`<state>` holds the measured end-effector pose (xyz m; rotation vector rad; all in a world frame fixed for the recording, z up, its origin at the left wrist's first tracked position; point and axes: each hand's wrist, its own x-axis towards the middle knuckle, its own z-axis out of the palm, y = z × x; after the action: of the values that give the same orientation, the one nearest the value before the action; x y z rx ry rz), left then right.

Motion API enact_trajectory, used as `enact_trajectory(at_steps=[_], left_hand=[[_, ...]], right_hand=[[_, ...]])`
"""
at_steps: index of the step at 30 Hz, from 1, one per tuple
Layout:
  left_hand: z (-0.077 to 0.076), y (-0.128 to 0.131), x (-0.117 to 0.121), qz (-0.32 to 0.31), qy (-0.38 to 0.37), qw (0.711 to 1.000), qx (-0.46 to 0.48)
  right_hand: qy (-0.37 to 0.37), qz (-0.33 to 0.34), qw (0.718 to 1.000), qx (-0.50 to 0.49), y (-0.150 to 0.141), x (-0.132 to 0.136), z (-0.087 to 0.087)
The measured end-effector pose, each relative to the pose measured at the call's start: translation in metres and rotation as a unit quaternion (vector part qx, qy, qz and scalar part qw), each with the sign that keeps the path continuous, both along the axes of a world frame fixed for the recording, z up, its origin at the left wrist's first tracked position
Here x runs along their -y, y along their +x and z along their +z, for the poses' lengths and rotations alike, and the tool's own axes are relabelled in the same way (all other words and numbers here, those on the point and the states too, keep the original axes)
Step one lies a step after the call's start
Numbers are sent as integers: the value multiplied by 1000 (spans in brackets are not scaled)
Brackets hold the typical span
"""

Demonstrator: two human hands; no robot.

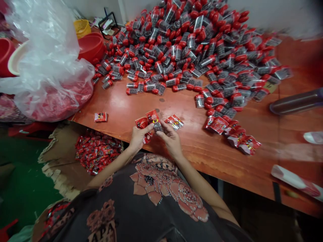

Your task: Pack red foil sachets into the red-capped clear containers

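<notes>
1. The left hand (pixel 139 137) grips a red packet (pixel 141 123) between thumb and fingers.
2. The right hand (pixel 171 139) has its fingers closed on a second packet (pixel 152 117).
3. Both hands work at the edge of an orange wooden table (pixel 227 158).
4. A loose packet (pixel 174 121) lies just beside the right hand.
5. Red-capped clear tubes (pixel 176 57) lie heaped farther along the table.
6. Below the table's edge, to the left, a torn cardboard box (pixel 63 161) holds many more packets (pixel 97 151).

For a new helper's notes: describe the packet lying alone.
On the reddish wooden table, find the clear plastic bag at left. Just right of it, by the front edge, lies a small red packet, apart from all the others.
</notes>
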<state>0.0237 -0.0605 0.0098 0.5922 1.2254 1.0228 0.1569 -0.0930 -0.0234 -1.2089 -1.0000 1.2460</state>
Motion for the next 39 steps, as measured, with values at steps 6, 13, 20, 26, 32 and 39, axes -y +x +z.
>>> enact_trajectory(at_steps=[6,13,20,26,32,39], left_hand=[[-1,5,13,-12,11,1000,-25],[0,2,5,-17,-3,1000,-7],[-13,14,3,-52,-26,998,7],[-16,24,-2,-71,-16,997,1],[-19,22,-1,-16,-2,1000,-17],[-17,28,-7,-18,4,1000,-1]], right_hand=[[-16,-47,999,-18,-1,0,-3],[-41,-85,995,-44,0,-1,1],[-85,-115,990,10,19,5,-5],[-41,-84,995,-15,27,1,-2],[-35,-73,996,47,20,-1,-6],[36,-52,982,178,34,-6,-3]])
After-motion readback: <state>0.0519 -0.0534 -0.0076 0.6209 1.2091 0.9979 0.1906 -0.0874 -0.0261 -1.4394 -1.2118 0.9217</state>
